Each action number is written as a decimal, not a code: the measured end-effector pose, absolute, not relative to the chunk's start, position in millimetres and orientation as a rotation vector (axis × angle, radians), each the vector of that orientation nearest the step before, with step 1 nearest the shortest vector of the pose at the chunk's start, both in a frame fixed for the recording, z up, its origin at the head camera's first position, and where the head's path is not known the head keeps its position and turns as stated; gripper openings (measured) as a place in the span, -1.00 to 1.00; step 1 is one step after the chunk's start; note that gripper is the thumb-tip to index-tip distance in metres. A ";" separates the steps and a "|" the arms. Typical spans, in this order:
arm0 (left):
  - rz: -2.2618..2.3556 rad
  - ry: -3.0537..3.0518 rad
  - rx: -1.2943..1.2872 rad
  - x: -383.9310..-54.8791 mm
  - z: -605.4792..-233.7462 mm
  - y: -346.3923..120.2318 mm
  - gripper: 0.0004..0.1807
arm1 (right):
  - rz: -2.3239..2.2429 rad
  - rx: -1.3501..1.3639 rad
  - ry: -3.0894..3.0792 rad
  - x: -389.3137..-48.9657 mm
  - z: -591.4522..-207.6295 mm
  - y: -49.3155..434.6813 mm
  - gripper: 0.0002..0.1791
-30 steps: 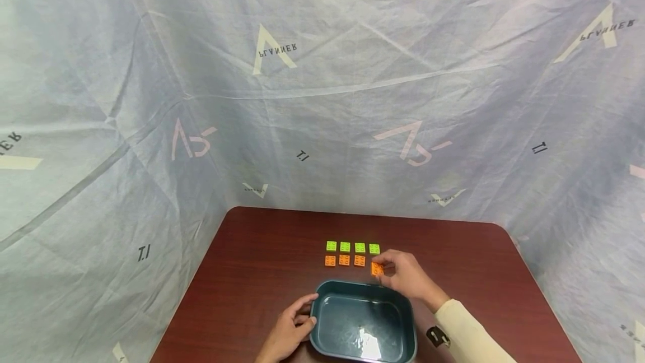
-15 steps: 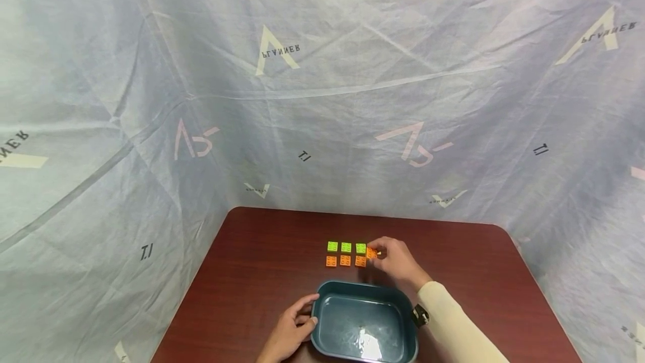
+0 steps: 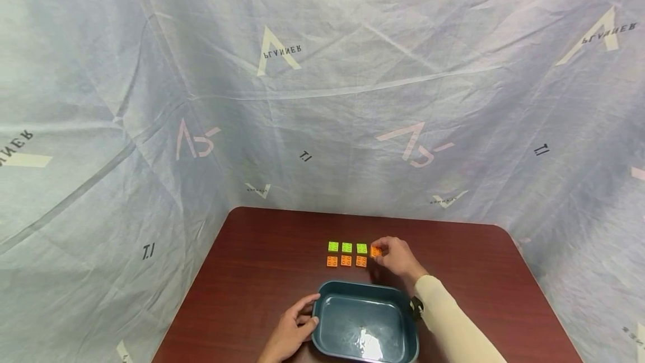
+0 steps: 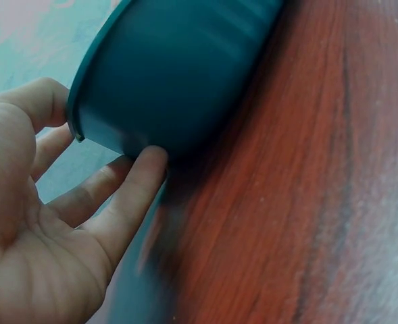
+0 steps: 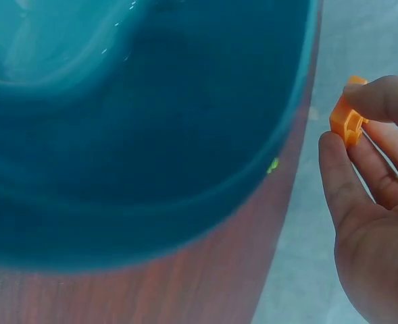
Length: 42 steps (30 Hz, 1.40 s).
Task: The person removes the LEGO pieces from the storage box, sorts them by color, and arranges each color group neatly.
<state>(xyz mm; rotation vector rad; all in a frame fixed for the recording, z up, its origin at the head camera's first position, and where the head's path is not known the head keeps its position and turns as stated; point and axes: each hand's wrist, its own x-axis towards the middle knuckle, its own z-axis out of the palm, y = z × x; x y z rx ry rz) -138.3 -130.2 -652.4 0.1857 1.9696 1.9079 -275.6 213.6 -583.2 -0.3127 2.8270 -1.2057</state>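
An orange toy building brick (image 3: 375, 251) is pinched between the thumb and fingers of my right hand (image 3: 398, 257), at the right end of the green row. The right wrist view shows this orange brick (image 5: 345, 118) held edge-on at the fingertips. The fourth green brick's spot lies behind hand and brick. Fingertips of my left hand (image 3: 290, 330) touch the outside wall and rim of a dark teal plastic tub (image 3: 322, 346). In the left wrist view the left hand (image 4: 57, 209) has its fingers spread along the tub wall (image 4: 165, 81).
Three green bricks (image 3: 346, 247) stand in a row, with three orange bricks (image 3: 346, 260) lined up in front. All are on a dark red wooden table (image 3: 252, 273), beyond the tub. A grey printed cloth (image 3: 322, 128) hangs behind and at the sides.
My right hand has carried the orange brick from the right end of the orange row away from me to the green row's right end. The left hand stays at the tub.
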 end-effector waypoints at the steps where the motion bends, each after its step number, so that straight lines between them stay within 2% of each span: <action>1: 1.907 1.970 0.183 -138.6 -652.5 -130.2 -0.44 | -1.214 -0.297 2.819 -275.5 -583.4 213.8 -0.62; 27: 1.914 1.960 0.177 -138.7 -654.8 -130.2 -0.44 | -1.158 -0.077 2.804 -277.5 -617.3 204.2 -0.66; 42: 1.911 1.943 0.169 -139.2 -655.9 -131.1 -0.43 | -1.083 -0.095 2.825 -279.5 -623.1 205.2 -0.65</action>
